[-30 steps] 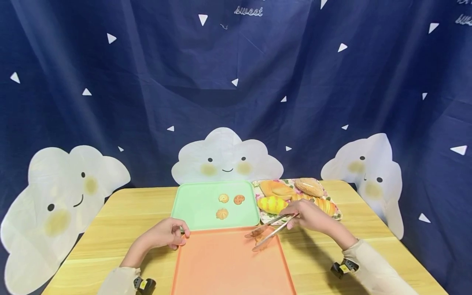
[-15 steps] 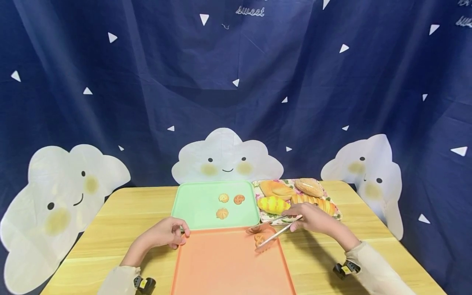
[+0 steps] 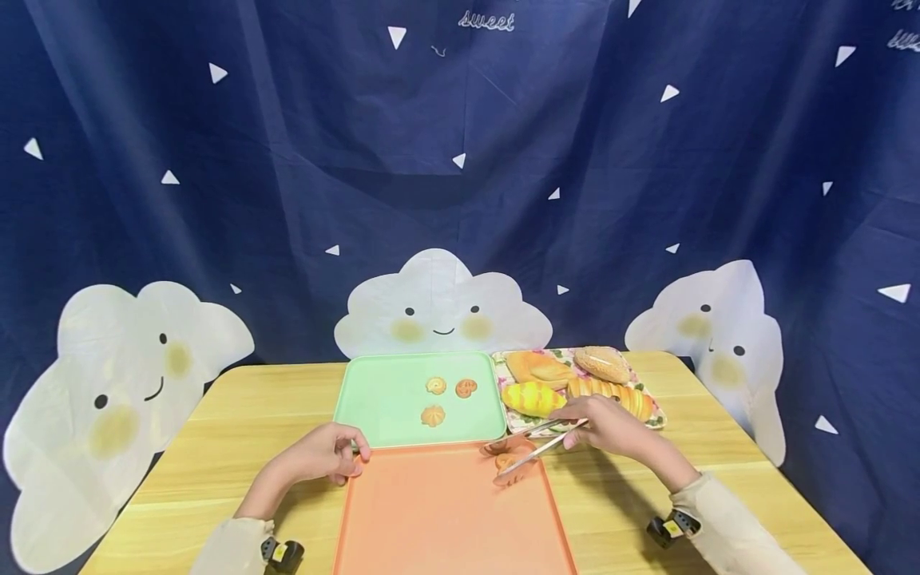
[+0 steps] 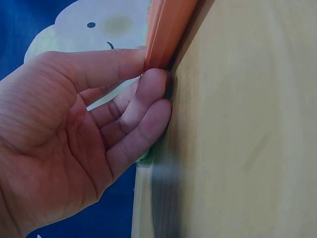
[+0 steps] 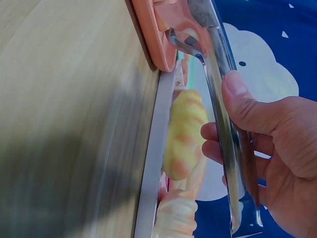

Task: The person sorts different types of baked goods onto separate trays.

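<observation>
Head view: left hand (image 3: 325, 455) sits at the far-left corner of the orange tray (image 3: 431, 519), fingers curled onto the rim, thumb on top. Right hand (image 3: 607, 423) holds metal tongs (image 3: 535, 449), fingers and thumb wrapped round the handles. Tong tips are slightly apart, either side of a small cookie (image 3: 507, 461) near the tray's far-right corner; can't tell if they touch it, too small. Tray's near edge is cut off by the frame. Behind it, touching or nearly so, a green tray (image 3: 381, 403) w/ three cookies (image 3: 435, 386). To its right a floral tray (image 3: 657, 415) of bread (image 3: 532, 397), partly hidden by the right hand. All on a wood table (image 3: 237, 415); navy curtain w/ cloud cutouts behind. Both forearms run out of frame, a wrist cam on each.

Left wrist view: left hand (image 4: 89, 134) close up, thumb above and fingertips (image 4: 153, 87) below the orange tray (image 4: 166, 29), pinching its edge. Only a sliver of the tray shows; rest cut off. Table (image 4: 237, 129) is blurred.

Right wrist view: right hand (image 5: 277, 144) grips the tongs (image 5: 225, 119), thumb pressed on the upper arm, fingers underneath. Arms a narrow gap apart at the tips over the orange tray (image 5: 158, 34); cookie mostly hidden behind metal. Bread (image 5: 183, 134) blurred beyond, floral tray rim (image 5: 153, 148) out of focus.
</observation>
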`<state>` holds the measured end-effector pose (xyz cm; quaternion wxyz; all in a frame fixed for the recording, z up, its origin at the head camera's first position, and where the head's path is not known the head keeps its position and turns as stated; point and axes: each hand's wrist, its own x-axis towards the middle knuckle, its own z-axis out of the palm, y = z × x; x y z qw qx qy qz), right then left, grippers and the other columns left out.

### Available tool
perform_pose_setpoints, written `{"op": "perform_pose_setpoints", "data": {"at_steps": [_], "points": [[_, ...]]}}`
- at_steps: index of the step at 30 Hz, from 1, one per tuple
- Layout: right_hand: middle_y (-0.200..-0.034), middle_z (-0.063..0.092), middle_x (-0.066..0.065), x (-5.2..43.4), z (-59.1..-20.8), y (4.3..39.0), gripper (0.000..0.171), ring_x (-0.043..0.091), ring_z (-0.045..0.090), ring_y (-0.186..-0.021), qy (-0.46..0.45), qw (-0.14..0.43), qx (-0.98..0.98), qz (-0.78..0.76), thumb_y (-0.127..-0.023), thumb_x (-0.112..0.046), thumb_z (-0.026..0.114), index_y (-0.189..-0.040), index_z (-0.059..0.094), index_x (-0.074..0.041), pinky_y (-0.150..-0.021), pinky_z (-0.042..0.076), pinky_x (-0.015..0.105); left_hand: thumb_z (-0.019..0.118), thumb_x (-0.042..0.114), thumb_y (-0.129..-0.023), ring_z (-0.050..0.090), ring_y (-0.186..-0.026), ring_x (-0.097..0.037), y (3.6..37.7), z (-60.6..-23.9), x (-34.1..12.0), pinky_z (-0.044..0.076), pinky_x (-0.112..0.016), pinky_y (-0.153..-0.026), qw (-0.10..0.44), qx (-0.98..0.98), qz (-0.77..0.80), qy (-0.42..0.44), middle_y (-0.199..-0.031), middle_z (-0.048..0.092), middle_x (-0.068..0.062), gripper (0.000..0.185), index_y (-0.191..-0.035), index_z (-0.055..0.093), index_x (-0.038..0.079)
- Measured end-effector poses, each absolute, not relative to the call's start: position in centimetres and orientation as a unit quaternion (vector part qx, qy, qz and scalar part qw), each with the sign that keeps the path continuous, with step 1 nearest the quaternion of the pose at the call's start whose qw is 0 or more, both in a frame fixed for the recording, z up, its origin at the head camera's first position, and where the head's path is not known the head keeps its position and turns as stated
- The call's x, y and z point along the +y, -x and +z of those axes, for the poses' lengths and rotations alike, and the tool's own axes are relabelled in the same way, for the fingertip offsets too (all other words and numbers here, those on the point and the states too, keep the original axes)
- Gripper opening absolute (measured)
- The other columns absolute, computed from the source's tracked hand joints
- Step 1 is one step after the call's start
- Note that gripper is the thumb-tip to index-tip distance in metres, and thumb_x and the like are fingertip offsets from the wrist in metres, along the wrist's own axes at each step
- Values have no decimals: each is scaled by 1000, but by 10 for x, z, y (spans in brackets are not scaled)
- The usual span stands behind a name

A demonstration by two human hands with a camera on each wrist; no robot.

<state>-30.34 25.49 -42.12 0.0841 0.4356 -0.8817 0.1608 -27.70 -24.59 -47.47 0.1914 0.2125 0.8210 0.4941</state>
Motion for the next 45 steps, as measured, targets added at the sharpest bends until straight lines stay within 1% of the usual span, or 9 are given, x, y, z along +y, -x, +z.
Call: {"op": "perform_pose_setpoints", "data": {"at_steps": [6,12,21,28,31,35,38,42,45], "points": [[-99,76,5,252,-425,304,42,20,70,-88,-446,125,-875,138,-75,-20,83,-114,76,-5,-75,57,37,71,-2,-84,56,-55,-13,277,-475,-246,52,-28,-55,184,826,488,-214,-63,58,-2,15,-98,67,-6],[-99,75,4,248,-426,302,43,20,70,-89,-442,152,-876,121,-76,-22,83,-114,75,-7,-77,56,41,72,-2,-84,56,-56,-13,277,-475,-246,52,-28,-54,185,826,488,-211,-63,58,-2,15,-98,67,-6],[-107,74,5,244,-428,296,44,26,68,-100,-418,180,-884,106,-76,-25,82,-116,74,-8,-89,52,50,71,-4,-83,53,-55,-12,277,-476,-246,50,-26,-55,192,819,498,-213,-63,56,-2,15,-98,67,-7],[-106,75,8,239,-420,293,46,27,69,-99,-421,224,-871,116,-71,-21,84,-114,75,-6,-89,53,49,71,-3,-83,54,-56,-12,276,-475,-245,52,-27,-55,190,822,495,-208,-63,57,-2,15,-98,67,-7],[-105,75,7,238,-415,293,45,27,69,-100,-419,232,-869,124,-72,-20,84,-113,75,-5,-89,52,50,71,-3,-84,55,-56,-12,276,-475,-245,52,-27,-55,188,824,490,-210,-63,58,-2,15,-98,67,-7],[-101,74,4,236,-409,293,43,22,68,-96,-416,247,-866,127,-73,-20,84,-112,75,-6,-85,50,49,71,-3,-84,56,-56,-12,276,-475,-245,53,-27,-55,185,828,485,-211,-63,59,-2,14,-97,67,-6],[-98,73,3,235,-406,296,42,20,67,-90,-416,268,-860,127,-71,-19,84,-111,75,-6,-82,49,48,71,-3,-84,56,-56,-12,276,-475,-245,53,-27,-55,186,830,483,-209,-63,59,-2,14,-97,67,-6],[-98,74,6,231,-402,299,43,23,67,-90,-411,286,-856,130,-71,-17,85,-111,75,-5,-85,50,51,70,-3,-84,55,-56,-12,277,-475,-246,51,-27,-55,190,827,486,-209,-63,58,-2,15,-98,67,-7],[-100,74,8,228,-400,301,41,27,68,-93,-405,289,-858,131,-74,-15,85,-112,75,-4,-89,50,55,70,-4,-84,54,-56,-12,277,-475,-247,51,-27,-54,192,823,491,-210,-63,58,-3,15,-98,66,-7]]}}
